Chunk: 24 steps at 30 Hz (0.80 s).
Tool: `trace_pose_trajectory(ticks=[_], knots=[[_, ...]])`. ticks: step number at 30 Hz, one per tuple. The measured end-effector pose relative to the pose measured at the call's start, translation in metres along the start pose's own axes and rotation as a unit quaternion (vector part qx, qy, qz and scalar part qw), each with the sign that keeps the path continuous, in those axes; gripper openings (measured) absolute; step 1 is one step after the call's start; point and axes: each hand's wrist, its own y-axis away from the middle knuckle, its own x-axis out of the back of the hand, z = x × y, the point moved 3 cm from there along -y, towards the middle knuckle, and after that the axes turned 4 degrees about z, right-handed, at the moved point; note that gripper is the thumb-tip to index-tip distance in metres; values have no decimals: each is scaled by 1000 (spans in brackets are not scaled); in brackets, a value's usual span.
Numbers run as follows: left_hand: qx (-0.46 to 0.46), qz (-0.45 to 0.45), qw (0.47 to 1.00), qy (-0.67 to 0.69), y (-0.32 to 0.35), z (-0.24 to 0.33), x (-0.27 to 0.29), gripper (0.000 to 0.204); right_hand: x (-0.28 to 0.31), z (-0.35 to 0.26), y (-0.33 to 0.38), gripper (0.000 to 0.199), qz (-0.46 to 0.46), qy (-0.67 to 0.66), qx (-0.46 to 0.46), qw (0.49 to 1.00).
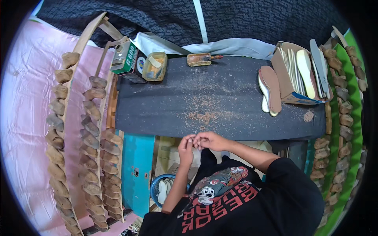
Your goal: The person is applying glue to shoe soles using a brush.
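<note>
My left hand (pixel 186 144) and my right hand (pixel 209 140) meet just off the near edge of the dark table. The fingers of both are bent and pinched together, tip to tip. Whatever lies between them, if anything, is too small to make out. Nearest to them on the black tabletop (pixel 153 112) are reddish-brown shavings (pixel 202 116), thickest towards the near edge. Farther right lies a brown shoe sole (pixel 271 89), partly over a pale one (pixel 263 88). Neither hand touches them.
A cardboard box (pixel 289 88) of upright soles stands back right. Back left are a green tin (pixel 128 59) and a tray (pixel 163 76) with a spreader; a smaller tray (pixel 197 60) holds a brush. Racks of wooden shoe lasts (pixel 55 139) flank both sides. Below is a blue basket (pixel 154 188).
</note>
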Motion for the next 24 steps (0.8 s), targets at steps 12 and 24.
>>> trace_pose_trajectory(ticks=[12,24], knots=[[76,-204,971,103,-119,23,-39,23,37,-63,39,13,402,248,7,882],[161,-450,878,36,-132,30,-205,37,132,-96,159,41,698,439,1,566]])
